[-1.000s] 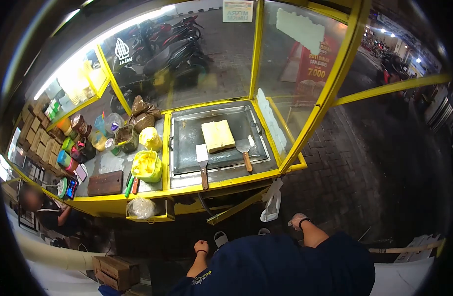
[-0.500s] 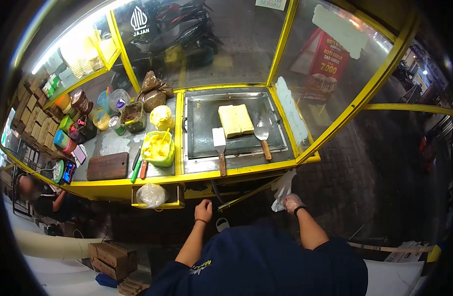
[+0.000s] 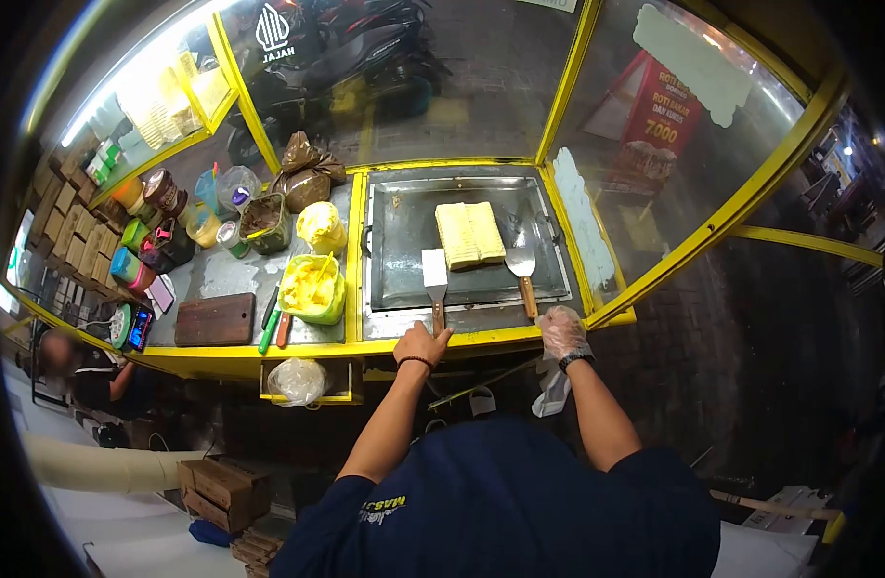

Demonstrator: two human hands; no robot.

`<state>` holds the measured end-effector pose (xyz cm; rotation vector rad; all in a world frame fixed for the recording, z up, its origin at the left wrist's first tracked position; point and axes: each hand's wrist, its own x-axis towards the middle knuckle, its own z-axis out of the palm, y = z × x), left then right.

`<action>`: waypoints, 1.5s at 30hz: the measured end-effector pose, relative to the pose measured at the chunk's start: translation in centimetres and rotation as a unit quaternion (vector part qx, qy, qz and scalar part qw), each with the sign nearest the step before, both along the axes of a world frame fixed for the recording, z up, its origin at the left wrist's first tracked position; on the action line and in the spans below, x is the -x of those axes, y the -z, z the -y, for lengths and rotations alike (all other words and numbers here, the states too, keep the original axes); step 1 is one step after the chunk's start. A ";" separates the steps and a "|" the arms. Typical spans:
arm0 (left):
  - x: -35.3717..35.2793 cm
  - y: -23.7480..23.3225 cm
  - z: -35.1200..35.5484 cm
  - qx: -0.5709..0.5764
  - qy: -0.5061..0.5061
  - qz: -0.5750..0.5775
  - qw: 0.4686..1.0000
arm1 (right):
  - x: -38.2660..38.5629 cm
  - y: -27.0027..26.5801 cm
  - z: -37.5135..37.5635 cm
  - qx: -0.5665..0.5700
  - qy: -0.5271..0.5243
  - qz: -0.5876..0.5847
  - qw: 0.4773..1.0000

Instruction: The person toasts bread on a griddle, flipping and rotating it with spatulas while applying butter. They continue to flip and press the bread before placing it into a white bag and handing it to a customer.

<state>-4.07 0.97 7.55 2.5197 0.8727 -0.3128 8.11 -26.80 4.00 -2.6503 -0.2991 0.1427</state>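
Observation:
My bare left hand (image 3: pixel 422 346) is at the lower end of the left spatula (image 3: pixel 435 275), its thumb and curled fingers on either side of the wooden handle. My right hand (image 3: pixel 564 334), in a clear plastic glove, has its fingers loosely apart just right of the second spatula's (image 3: pixel 525 279) handle end. Both spatulas lie blade-up on a dark flat griddle (image 3: pixel 394 275). Between and above their blades sits a yellow, ridged bread block (image 3: pixel 468 234). A white plastic bag (image 3: pixel 551 390) hangs below my right hand.
Left of the griddle stand a green tub of yellow spread (image 3: pixel 312 289), a dark wooden board (image 3: pixel 214 320), green- and red-handled knives (image 3: pixel 271 328) and several jars. A drawer (image 3: pixel 341 385) sticks out in front. Yellow-framed glass surrounds the griddle. A person (image 3: pixel 91 376) sits at far left.
Both hands have moved up from below the cart's front edge to the spatula handles. My right hand has left the white bag. The spatulas and bread have stayed in place.

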 end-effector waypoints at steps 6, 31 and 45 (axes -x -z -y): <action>-1.5 2.2 0.9 -0.026 0.001 -0.044 0.999 | -1.9 -3.1 -1.9 0.030 0.024 -0.135 0.990; -2.5 0.0 -0.5 0.042 0.030 0.258 0.965 | -3.9 0.8 -0.8 -0.344 0.106 -0.404 0.841; -7.8 0.4 -0.1 -0.097 0.180 0.022 0.979 | -4.0 2.7 -11.1 -0.557 0.115 -0.471 0.674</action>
